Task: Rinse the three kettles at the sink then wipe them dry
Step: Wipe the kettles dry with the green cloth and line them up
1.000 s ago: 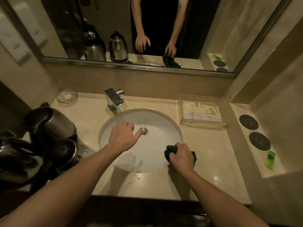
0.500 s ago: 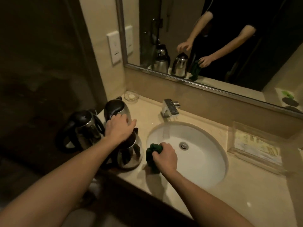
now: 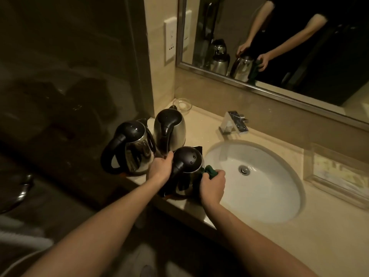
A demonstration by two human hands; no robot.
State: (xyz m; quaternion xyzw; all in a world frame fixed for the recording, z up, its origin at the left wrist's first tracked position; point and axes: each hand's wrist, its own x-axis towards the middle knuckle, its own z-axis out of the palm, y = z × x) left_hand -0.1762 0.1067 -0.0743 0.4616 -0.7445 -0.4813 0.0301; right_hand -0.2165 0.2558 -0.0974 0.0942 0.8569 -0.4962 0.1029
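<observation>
Dim warm light; left side in deep shadow; wide-angle bending at edges.

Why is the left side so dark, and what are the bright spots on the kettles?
In the head view, dim yellow light falls on the counter and sink, the left side lies in shadow, and the steel kettles mirror small glints.

The front kettle (image 3: pixel 188 161), just right of the left grip (image 3: pixel 160 168), has a shiny silver body with a black lid and a black handle. The left kettle (image 3: pixel 131 148) and the back kettle (image 3: pixel 171 128), beyond that grip, show the same silver and black. The cloth (image 3: pixel 209 169) in the right grip (image 3: pixel 212 184) is dark green. Right of it, the sink (image 3: pixel 259 196) is white. The bench (image 3: pixel 299 246) is cream-beige, faintly marbled. The tap (image 3: pixel 234 124) is chrome.
</observation>
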